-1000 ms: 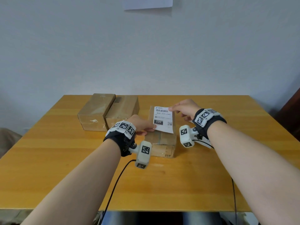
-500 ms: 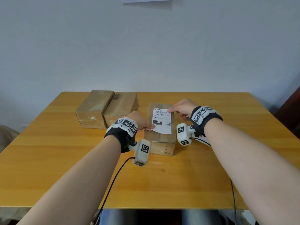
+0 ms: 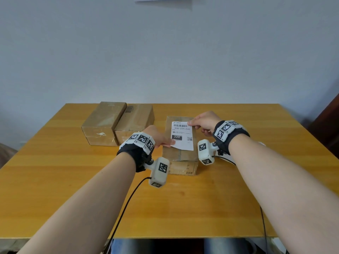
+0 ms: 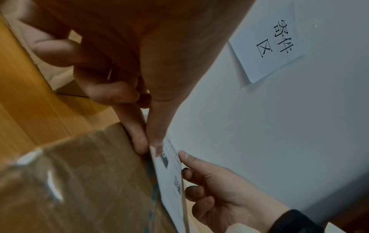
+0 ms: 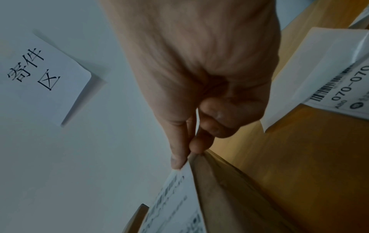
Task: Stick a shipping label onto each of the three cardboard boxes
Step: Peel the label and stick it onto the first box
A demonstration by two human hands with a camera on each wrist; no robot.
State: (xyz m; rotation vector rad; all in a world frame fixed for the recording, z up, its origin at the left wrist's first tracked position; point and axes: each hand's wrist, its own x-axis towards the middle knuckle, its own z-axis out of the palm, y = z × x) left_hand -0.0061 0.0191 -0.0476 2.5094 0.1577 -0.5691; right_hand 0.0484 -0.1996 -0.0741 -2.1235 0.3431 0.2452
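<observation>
A white shipping label (image 3: 182, 135) printed "220" lies over the top of the middle cardboard box (image 3: 180, 156), close to its surface. My left hand (image 3: 165, 142) pinches the label's near left corner (image 4: 159, 151) between thumb and forefinger. My right hand (image 3: 194, 123) pinches the far right corner (image 5: 187, 159). Two more bare cardboard boxes (image 3: 103, 122) (image 3: 135, 121) sit side by side at the back left. The box top (image 4: 79, 181) carries clear tape.
The wooden table (image 3: 55, 171) has a near edge at the bottom of the head view. More labels (image 5: 323, 75) lie on the table to the right of my right hand. A paper sign (image 4: 269, 41) hangs on the wall behind. Cables trail from both wrists.
Both hands have lowered the label from a tilted, raised position down toward the middle box's top. The boxes have not moved.
</observation>
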